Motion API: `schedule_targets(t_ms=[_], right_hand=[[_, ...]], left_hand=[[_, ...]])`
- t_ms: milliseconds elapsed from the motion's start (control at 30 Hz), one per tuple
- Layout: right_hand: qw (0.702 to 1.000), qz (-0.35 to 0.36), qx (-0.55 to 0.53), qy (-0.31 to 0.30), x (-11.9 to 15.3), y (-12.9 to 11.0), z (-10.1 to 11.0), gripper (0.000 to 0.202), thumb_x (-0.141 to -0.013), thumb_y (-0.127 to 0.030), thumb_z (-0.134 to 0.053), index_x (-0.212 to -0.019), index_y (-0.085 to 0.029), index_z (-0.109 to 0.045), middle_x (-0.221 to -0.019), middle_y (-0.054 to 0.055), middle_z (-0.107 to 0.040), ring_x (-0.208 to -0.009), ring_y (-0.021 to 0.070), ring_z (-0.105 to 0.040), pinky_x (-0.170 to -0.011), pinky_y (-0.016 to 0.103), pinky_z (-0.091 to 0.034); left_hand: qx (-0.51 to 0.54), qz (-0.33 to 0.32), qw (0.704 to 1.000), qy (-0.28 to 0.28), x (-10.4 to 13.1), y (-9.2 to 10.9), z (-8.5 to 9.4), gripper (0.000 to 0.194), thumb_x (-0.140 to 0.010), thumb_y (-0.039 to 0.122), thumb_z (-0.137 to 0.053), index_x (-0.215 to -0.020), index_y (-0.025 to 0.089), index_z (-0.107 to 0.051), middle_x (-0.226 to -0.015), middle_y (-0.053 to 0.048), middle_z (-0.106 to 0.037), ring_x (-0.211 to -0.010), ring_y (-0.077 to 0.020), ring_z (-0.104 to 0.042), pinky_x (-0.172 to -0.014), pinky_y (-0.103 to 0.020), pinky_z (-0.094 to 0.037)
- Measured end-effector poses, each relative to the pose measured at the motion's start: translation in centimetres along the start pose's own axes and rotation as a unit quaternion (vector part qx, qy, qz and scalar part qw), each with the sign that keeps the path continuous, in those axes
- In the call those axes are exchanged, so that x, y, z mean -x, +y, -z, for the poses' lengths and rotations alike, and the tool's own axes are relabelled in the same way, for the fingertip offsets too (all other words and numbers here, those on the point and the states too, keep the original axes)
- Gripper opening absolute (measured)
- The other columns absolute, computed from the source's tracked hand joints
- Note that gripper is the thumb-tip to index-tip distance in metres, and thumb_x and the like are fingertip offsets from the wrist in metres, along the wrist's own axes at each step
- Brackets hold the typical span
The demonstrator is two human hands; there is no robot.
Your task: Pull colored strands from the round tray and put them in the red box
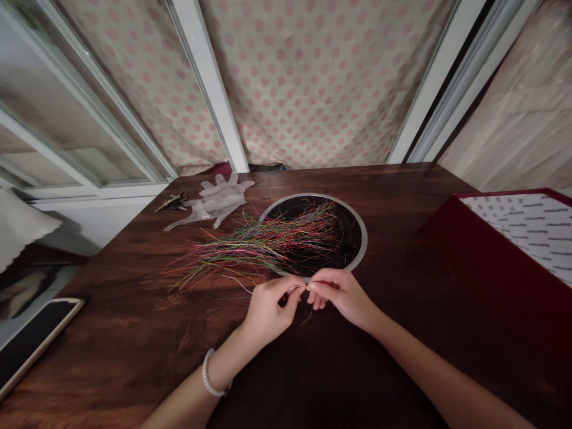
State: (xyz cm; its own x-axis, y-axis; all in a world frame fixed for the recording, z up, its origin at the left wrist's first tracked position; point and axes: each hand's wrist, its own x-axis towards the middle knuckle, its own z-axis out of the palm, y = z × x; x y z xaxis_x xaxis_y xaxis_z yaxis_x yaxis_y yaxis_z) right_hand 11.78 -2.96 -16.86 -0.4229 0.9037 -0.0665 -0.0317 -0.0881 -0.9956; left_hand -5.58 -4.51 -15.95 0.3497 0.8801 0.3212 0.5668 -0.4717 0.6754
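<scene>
My left hand (273, 304), with a beaded bracelet (210, 375) at its wrist, is closed in a pinch on a thin white wire (236, 282). One end of the wire sticks out left of that hand. Fingertip to fingertip with it, my right hand (336, 292) pinches too, apparently on the same wire; the tips hide most of what lies between them. Just beyond both hands, a loose bundle of thin multicoloured wires (254, 244) lies partly on a round black plate (353, 238) with a silvery rim. A short thin strand (306, 319) shows below the fingertips.
The dark wooden table (134, 333) carries a clear plastic glove (218, 199) and keys (172, 201) at the back left. A phone-like black slab (36, 339) lies at the left edge. On the right stands a dark red box (496, 256) with a white printed panel.
</scene>
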Motion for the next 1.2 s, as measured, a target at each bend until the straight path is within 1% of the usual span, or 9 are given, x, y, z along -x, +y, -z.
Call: schedule_targets(t_ms=[167,300,400,533,700,767,833,1000,1200], right_hand=[[0.982,-0.084,-0.156,-0.059,0.1,-0.4,0.5,0.026,-0.073,-0.036,-0.068,-0.076,-0.011,-0.065,-0.064,0.004,-0.066,-0.051,0.0097,-0.059,-0.051,0.022,-0.046],[0.98,-0.087,-0.163,-0.068,0.2,-0.3,0.4,0.026,-0.074,-0.036,-0.068,-0.078,-0.011,-0.066,-0.065,0.003,-0.065,-0.052,0.0087,-0.059,-0.052,0.021,-0.045],[0.993,-0.043,-0.105,-0.02,0.0,-0.1,0.0,0.024,-0.075,-0.036,-0.066,-0.076,-0.012,-0.065,-0.065,0.003,-0.064,-0.052,0.009,-0.058,-0.05,0.021,-0.044],[0.997,0.052,0.04,0.046,0.2,0.0,-0.4,0.015,-0.081,-0.028,-0.058,-0.079,-0.015,-0.065,-0.067,0.002,-0.063,-0.056,0.0104,-0.058,-0.052,0.021,-0.045],[0.944,0.193,0.253,0.089,0.8,-0.3,-0.5,0.014,-0.084,-0.019,-0.053,-0.084,-0.017,-0.067,-0.07,0.003,-0.062,-0.062,0.0127,-0.057,-0.058,0.024,-0.043],[0.926,0.214,0.297,0.093,0.9,-0.5,-0.5,0.016,-0.085,-0.019,-0.051,-0.083,-0.018,-0.067,-0.067,0.003,-0.061,-0.06,0.0128,-0.055,-0.057,0.024,-0.041],[0.929,0.2,0.3,0.089,1.0,-0.6,-0.5,0.018,-0.086,-0.021,-0.049,-0.08,-0.018,-0.066,-0.066,0.003,-0.061,-0.059,0.0129,-0.055,-0.055,0.024,-0.04],[0.964,0.102,0.225,0.094,0.9,-0.6,-0.5,0.024,-0.083,-0.025,-0.053,-0.062,-0.017,-0.062,-0.056,0.001,-0.059,-0.05,0.0111,-0.051,-0.048,0.022,-0.037],[0.994,-0.004,0.089,0.061,0.5,-0.8,-0.1,0.025,-0.077,-0.031,-0.055,-0.064,-0.014,-0.066,-0.044,-0.003,-0.047,-0.039,0.0067,-0.039,-0.042,0.021,-0.027]], left_hand=[[0.084,0.01,0.996,-0.001,-0.1,0.3,0.1,0.015,-0.085,0.014,-0.048,-0.075,0.017,-0.06,-0.063,0.001,-0.059,-0.057,-0.0095,-0.054,-0.056,-0.02,-0.041],[0.116,0.028,0.993,0.002,-0.1,0.4,0.2,0.015,-0.085,0.015,-0.049,-0.074,0.016,-0.059,-0.062,0.001,-0.058,-0.056,-0.0098,-0.053,-0.057,-0.021,-0.041],[0.126,0.051,0.991,0.012,-0.2,0.4,0.1,0.014,-0.085,0.018,-0.05,-0.074,0.016,-0.059,-0.061,0.0,-0.058,-0.056,-0.0108,-0.054,-0.056,-0.022,-0.041],[0.141,0.08,0.987,0.017,-0.4,0.4,0.0,0.014,-0.085,0.022,-0.05,-0.075,0.015,-0.058,-0.06,0.0,-0.059,-0.055,-0.0116,-0.055,-0.056,-0.023,-0.042],[0.134,0.092,0.986,0.019,-0.3,0.5,0.0,0.014,-0.085,0.022,-0.05,-0.074,0.016,-0.057,-0.058,0.001,-0.06,-0.054,-0.0114,-0.056,-0.056,-0.022,-0.043],[0.121,0.091,0.988,0.02,-0.3,0.5,0.0,0.014,-0.085,0.022,-0.05,-0.074,0.016,-0.057,-0.058,0.001,-0.061,-0.054,-0.0113,-0.057,-0.056,-0.022,-0.043],[0.098,0.078,0.992,0.024,-0.2,0.4,-0.1,0.014,-0.085,0.021,-0.05,-0.073,0.017,-0.057,-0.059,0.001,-0.061,-0.054,-0.011,-0.057,-0.056,-0.021,-0.043],[-0.028,-0.005,0.999,0.041,0.1,0.2,-0.2,0.015,-0.084,0.019,-0.05,-0.074,0.019,-0.06,-0.062,0.001,-0.062,-0.057,-0.0116,-0.055,-0.059,-0.023,-0.041],[-0.143,-0.107,0.982,0.069,0.0,0.0,-0.1,0.012,-0.082,0.015,-0.054,-0.076,0.019,-0.063,-0.072,-0.001,-0.066,-0.068,-0.015,-0.053,-0.066,-0.029,-0.036]])
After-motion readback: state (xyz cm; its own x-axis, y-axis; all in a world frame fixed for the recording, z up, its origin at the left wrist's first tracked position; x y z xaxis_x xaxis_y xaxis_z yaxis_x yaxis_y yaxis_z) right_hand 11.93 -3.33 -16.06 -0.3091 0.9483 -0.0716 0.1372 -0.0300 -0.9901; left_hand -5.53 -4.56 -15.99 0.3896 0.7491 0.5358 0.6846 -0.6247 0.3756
